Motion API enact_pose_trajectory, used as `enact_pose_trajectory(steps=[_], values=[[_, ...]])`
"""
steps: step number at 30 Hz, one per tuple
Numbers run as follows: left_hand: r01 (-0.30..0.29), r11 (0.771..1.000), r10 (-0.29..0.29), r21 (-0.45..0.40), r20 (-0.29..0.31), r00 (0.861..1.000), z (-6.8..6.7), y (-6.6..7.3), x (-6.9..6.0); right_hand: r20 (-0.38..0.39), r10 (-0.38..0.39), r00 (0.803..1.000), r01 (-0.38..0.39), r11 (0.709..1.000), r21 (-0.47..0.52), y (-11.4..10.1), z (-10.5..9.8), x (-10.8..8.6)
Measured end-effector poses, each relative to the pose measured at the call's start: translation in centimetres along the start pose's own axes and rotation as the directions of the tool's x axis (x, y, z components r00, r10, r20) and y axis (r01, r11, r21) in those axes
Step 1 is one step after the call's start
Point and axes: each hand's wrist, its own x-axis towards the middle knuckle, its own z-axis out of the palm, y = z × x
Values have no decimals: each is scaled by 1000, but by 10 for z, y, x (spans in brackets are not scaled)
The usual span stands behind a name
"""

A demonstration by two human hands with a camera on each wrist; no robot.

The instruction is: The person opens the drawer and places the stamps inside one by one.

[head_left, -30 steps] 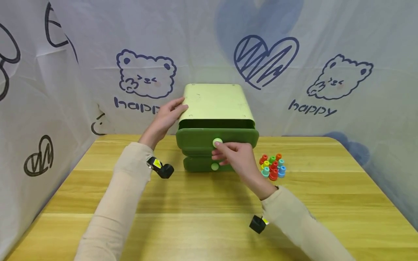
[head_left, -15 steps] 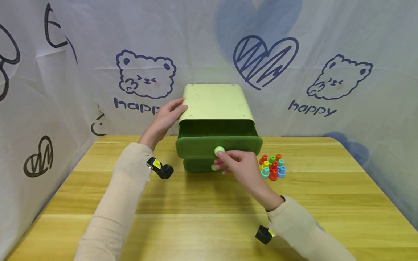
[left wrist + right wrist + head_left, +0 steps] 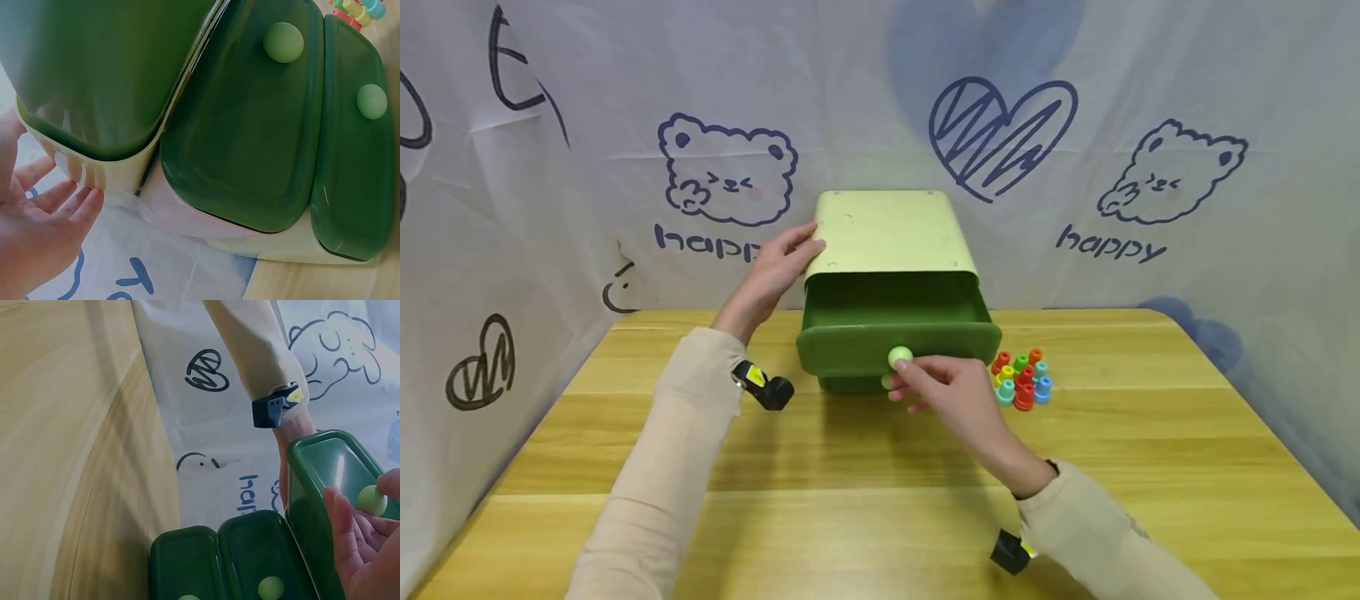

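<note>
A small pale-yellow drawer cabinet [image 3: 891, 233] with green drawers stands at the back of the table. Its top drawer [image 3: 842, 352] is pulled out, and the part of its inside that shows is bare green. My right hand [image 3: 962, 400] pinches this drawer's round light-green knob [image 3: 899, 357] between thumb and fingers, as the right wrist view also shows. My left hand [image 3: 775, 271] rests with extended fingers against the cabinet's left side, near the top edge. Two lower drawers, with knobs of their own, are closed in the left wrist view; one lower drawer front [image 3: 244, 125] sits directly below the top one.
Several small colourful peg-like pieces [image 3: 1024, 379] stand in a cluster on the wooden table [image 3: 850, 517], right of the cabinet. A white cloth [image 3: 865, 108] with bear and heart drawings hangs behind and at the left.
The top drawer has slid out toward me from slightly ajar to well open, my right hand moving with its knob. My left hand has stayed against the cabinet.
</note>
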Motion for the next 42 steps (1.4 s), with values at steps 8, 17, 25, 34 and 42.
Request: enact_pose_trajectory(steps=[8, 17, 25, 34, 42], values=[[-2, 1000, 2, 1, -1, 1000, -1, -1, 1, -1, 2, 1000, -2, 1000, 3, -1, -1, -7], [1, 1000, -1, 6, -4, 1000, -1, -2, 2, 25, 10, 1000, -10, 1000, 0, -4, 0, -16], [2, 1000, -2, 7, 1, 1000, -2, -2, 2, 18, -21, 1000, 21, 1000, -10, -4, 2, -22], [1, 1000, -1, 5, -1, 1000, -1, -3, 2, 26, -20, 999, 21, 1000, -9, -1, 2, -24], [-4, 1000, 4, -9, 4, 1000, -1, -3, 3, 62, 25, 998, -24, 1000, -16, 3, 1, -28]])
